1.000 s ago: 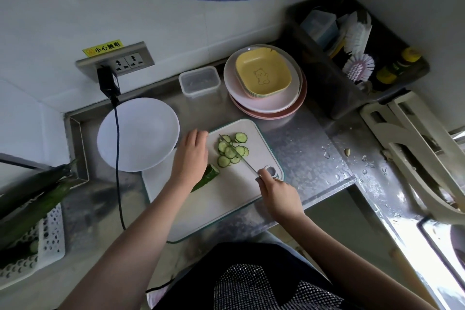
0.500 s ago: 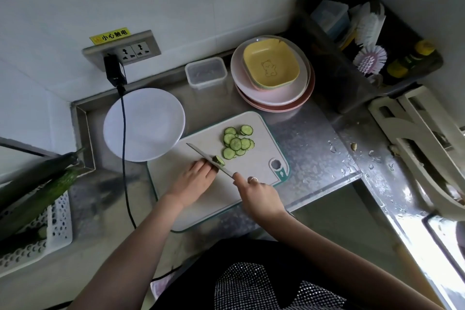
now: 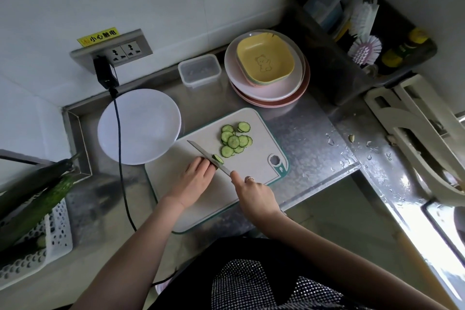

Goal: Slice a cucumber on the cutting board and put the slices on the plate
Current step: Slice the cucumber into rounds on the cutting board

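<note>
A white cutting board with a teal rim lies on the steel counter. Several cucumber slices sit in a loose pile at its far side. My left hand holds a short cucumber piece down on the board, and most of the piece is hidden under the fingers. My right hand grips a knife, forefinger along the spine, with the blade across the cucumber's cut end. An empty white plate sits left of the board.
A black cable runs from a wall socket across the plate's left side. Stacked plates with a yellow dish and a clear box stand behind. Whole cucumbers lie in a white basket at left. A dish rack stands right.
A second ago the knife was at the slice pile and my left hand lay flat by the cucumber. Both hands have come nearer, and the blade now rests on the cucumber end.
</note>
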`<state>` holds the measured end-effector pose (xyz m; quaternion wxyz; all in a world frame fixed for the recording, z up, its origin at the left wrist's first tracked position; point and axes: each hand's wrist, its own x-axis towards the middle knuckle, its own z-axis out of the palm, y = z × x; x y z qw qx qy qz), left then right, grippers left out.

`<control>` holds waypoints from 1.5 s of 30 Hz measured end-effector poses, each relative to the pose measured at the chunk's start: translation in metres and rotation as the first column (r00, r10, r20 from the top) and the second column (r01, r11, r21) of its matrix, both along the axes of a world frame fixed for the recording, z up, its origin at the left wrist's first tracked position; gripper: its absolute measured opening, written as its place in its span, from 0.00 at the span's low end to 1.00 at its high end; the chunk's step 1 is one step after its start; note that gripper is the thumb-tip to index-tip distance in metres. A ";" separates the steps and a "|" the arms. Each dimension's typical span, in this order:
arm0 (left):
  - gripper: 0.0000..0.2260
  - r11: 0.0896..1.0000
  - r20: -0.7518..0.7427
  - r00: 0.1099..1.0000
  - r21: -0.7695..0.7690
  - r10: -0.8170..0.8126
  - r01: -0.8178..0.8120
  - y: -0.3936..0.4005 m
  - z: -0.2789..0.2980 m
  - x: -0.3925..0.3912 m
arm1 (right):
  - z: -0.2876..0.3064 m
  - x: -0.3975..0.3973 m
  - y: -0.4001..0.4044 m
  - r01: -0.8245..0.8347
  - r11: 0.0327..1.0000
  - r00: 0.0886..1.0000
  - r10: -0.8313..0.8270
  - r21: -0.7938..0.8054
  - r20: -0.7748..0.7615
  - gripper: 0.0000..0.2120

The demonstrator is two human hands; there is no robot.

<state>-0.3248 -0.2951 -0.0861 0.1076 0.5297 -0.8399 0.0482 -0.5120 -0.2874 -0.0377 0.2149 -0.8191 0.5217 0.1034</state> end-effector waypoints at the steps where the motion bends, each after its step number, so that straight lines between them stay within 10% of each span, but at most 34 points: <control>1: 0.09 1.000 0.003 1.000 -0.002 -0.006 0.006 0.000 0.000 0.000 | 0.000 0.000 0.000 0.002 1.000 1.000 -0.002 -0.001 0.001 0.15; 15: 0.25 0.986 -0.105 0.993 0.153 -0.045 0.061 -0.001 -0.006 0.003 | -0.012 0.003 -0.002 0.095 0.990 0.995 -0.095 0.103 0.004 0.17; 25: 0.13 0.993 -0.097 0.995 0.112 -0.029 0.040 -0.002 -0.005 0.003 | -0.008 0.000 0.003 0.054 0.998 0.996 -0.057 0.042 0.069 0.04; 45: 0.24 0.995 -0.126 0.992 0.095 -0.030 0.042 0.000 -0.005 0.005 | -0.009 0.004 -0.005 0.097 0.988 0.995 -0.098 0.123 0.008 0.17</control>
